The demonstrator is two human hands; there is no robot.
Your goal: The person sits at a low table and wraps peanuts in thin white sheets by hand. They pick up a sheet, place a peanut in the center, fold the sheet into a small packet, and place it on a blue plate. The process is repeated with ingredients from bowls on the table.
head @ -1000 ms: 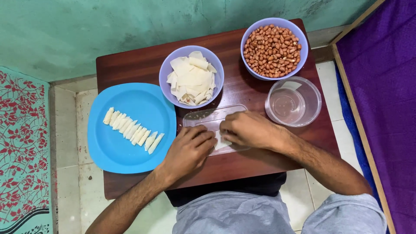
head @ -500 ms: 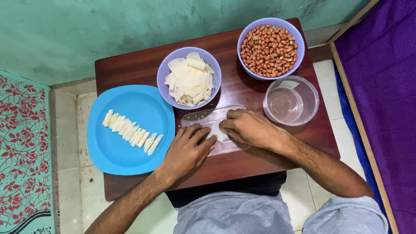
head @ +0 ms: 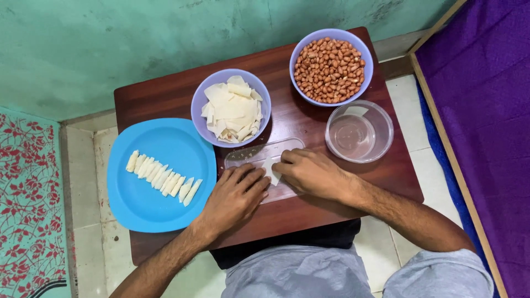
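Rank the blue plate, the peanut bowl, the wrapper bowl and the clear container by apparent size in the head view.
1. Blue plate, plainly largest.
2. Peanut bowl and wrapper bowl: they look alike, so unranked.
3. Clear container, smallest.

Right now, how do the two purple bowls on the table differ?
The far purple bowl holds small reddish-brown peanuts, heaped nearly to its rim; the near purple bowl holds flat, pale white sheets stacked loosely. The far one sits by the table's back right corner, the near one beside the blue plate. Both are round, similar-sized and the same colour.
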